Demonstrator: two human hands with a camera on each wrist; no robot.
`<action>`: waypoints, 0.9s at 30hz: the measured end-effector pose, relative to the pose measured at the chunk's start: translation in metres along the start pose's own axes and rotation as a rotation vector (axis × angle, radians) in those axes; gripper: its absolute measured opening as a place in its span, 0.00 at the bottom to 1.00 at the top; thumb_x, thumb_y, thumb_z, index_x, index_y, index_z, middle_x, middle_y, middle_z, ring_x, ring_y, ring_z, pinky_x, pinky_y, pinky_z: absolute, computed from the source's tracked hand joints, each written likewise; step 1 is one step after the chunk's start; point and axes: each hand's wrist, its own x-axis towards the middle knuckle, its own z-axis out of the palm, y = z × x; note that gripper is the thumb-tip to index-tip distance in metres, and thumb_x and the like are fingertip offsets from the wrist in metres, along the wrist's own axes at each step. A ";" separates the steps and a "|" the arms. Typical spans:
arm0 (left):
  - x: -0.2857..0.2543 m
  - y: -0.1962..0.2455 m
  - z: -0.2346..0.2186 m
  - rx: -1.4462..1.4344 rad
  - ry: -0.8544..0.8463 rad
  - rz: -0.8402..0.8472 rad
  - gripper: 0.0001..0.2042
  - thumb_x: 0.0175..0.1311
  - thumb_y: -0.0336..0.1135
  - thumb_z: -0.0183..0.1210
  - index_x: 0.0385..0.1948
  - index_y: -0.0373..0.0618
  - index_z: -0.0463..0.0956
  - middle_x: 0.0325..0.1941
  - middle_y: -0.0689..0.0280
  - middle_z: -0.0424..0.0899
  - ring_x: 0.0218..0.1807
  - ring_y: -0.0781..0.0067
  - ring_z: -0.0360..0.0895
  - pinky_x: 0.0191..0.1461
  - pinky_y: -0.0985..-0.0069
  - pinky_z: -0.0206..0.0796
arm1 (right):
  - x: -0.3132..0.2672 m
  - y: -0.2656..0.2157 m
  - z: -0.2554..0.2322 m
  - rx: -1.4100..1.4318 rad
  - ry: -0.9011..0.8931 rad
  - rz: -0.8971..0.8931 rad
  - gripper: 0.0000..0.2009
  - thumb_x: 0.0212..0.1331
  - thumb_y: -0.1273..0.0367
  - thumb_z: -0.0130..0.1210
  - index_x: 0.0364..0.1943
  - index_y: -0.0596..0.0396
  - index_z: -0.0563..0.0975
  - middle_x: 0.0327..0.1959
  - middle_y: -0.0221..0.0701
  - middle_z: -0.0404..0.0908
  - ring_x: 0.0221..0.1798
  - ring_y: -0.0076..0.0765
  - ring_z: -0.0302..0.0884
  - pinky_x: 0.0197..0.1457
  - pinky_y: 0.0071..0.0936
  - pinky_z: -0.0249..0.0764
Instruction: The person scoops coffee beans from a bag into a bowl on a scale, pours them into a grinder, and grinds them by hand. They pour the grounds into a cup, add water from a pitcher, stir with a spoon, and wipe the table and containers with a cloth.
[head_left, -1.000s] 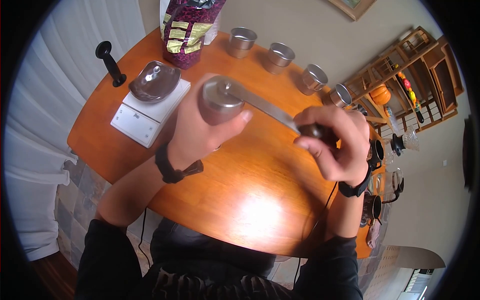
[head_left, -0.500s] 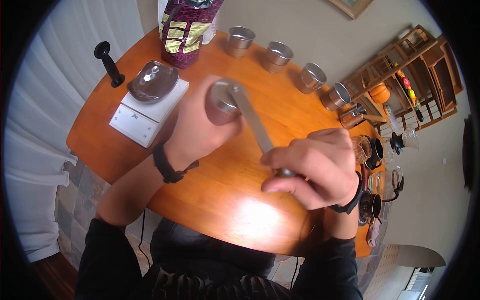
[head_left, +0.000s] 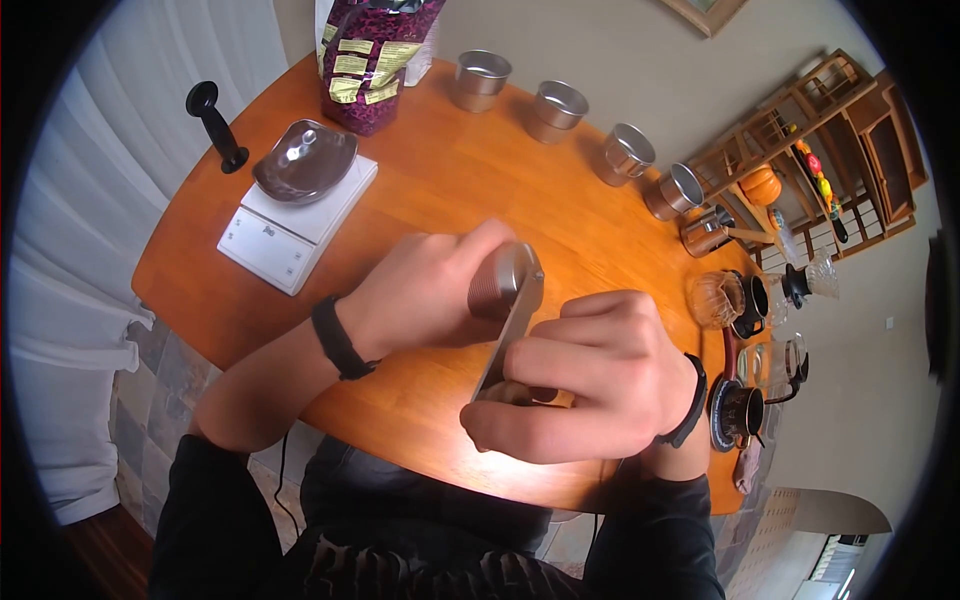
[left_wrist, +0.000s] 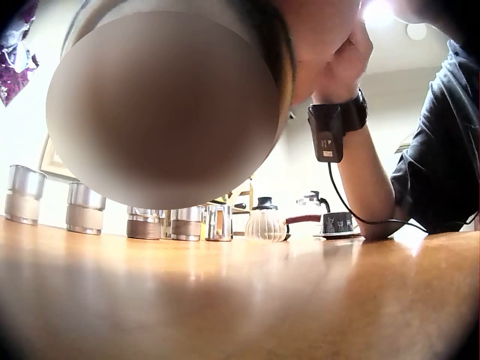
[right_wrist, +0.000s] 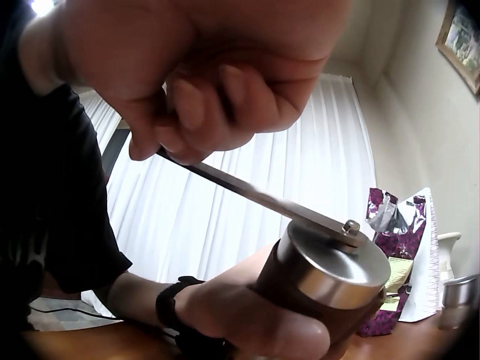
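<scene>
My left hand [head_left: 425, 285] grips a hand coffee grinder [head_left: 497, 284] with a metal top and a brown band, tilted over the table [head_left: 420, 400]. In the left wrist view the round, blurred base of the grinder [left_wrist: 161, 109] fills the upper left. My right hand [head_left: 600, 385] curls its fingers round the far end of the flat metal crank [right_wrist: 255, 195]; the knob is mostly hidden in the fingers. From the right wrist view, the crank runs from those fingers to a small nut on the grinder's lid.
A white scale [head_left: 272, 245] carries a dark, glossy dish [head_left: 305, 162]. Beside it stand a black tamper-like tool [head_left: 217, 128] and a purple coffee bag [head_left: 365, 75]. Several metal cups [head_left: 483, 80] line the back edge. To the right are a ribbed glass server [head_left: 715, 300] and a black cup [head_left: 742, 410].
The crank has swung round from pointing right to pointing toward the body, with my right hand moving left and nearer. My left hand and the grinder have shifted right and nearer, the grinder tilting.
</scene>
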 end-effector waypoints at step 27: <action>-0.004 0.016 0.004 0.079 -0.068 0.383 0.23 0.49 0.43 0.77 0.41 0.40 0.76 0.31 0.61 0.82 0.30 0.57 0.84 0.34 0.64 0.77 | -0.015 0.047 -0.031 0.088 0.181 0.339 0.10 0.60 0.71 0.70 0.42 0.61 0.82 0.31 0.33 0.86 0.24 0.29 0.80 0.27 0.23 0.72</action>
